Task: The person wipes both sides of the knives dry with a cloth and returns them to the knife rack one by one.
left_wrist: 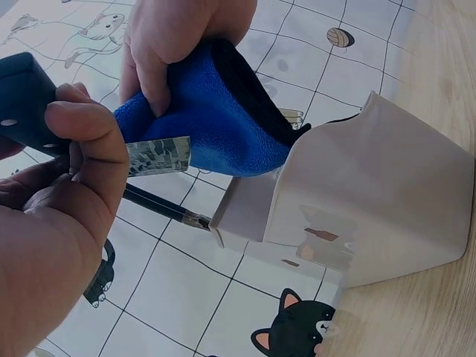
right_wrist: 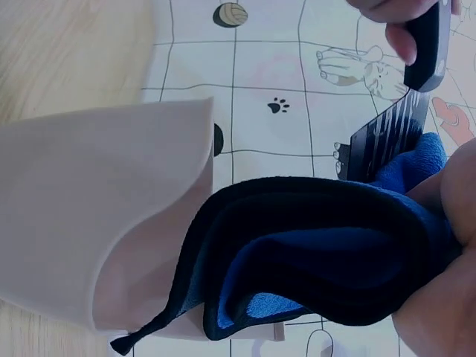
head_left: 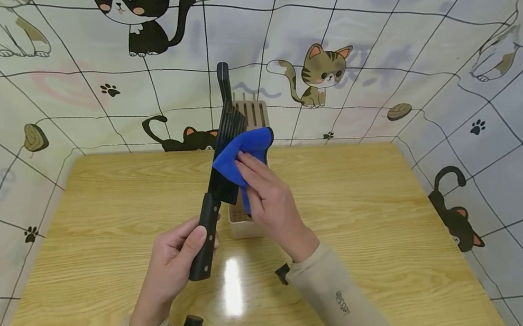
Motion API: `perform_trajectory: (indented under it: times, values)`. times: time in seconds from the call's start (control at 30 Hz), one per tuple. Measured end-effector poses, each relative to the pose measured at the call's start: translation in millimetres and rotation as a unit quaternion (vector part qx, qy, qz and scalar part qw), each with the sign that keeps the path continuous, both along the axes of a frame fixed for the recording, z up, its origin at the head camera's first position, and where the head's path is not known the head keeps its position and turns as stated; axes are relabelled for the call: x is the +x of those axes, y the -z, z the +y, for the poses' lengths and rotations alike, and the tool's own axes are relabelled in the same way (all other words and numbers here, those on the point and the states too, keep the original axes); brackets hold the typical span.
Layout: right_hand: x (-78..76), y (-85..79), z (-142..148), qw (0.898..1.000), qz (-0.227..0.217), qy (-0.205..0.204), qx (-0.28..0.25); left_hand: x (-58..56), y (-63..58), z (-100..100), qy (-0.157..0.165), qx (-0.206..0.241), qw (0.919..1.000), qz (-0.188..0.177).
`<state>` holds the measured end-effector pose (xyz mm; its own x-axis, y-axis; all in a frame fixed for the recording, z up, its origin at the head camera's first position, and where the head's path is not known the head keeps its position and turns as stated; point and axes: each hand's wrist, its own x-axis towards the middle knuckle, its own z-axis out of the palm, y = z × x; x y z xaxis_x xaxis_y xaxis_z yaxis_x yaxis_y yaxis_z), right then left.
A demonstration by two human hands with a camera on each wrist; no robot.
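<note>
A broad-bladed kitchen knife [head_left: 224,191] points up and away at a tilt over the table. My left hand [head_left: 171,257] grips its black riveted handle [head_left: 209,213], thumb lying along the side. With my right hand [head_left: 270,199] I pinch a blue cloth [head_left: 252,141] with black edging, pressed over the blade. The cloth hides much of the dark blade, whose striped part [right_wrist: 379,141] shows beyond it in the right wrist view. From the right hand, a loose fold of cloth [left_wrist: 238,141] hangs down by the knife holder.
A beige knife holder [head_left: 249,230] with a slotted top stands on the wooden table [head_left: 353,217], just behind the hands. Another black handle [head_left: 224,82] rises beside its slots. Cat-patterned sheeting [head_left: 362,25] walls the table at the back and sides.
</note>
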<state>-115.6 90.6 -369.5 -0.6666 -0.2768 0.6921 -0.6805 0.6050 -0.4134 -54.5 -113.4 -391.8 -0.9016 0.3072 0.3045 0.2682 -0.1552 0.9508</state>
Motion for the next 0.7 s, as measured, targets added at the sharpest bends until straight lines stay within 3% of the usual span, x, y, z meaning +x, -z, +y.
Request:
perform_trajectory:
  times: [0.27, 0.7]
  values:
    - [3.4, -0.3, 1.2, 1.0, -0.004, 0.002, 0.003, 0.4, -1.4, 0.8, 0.005, 0.003, 1.0, -0.001]
    - [25.3, 9.0, -2.7, 1.0, 0.005, -0.024, 0.01, -0.5, -1.5, 0.9, 0.011, 0.023, 0.9995, -0.017]
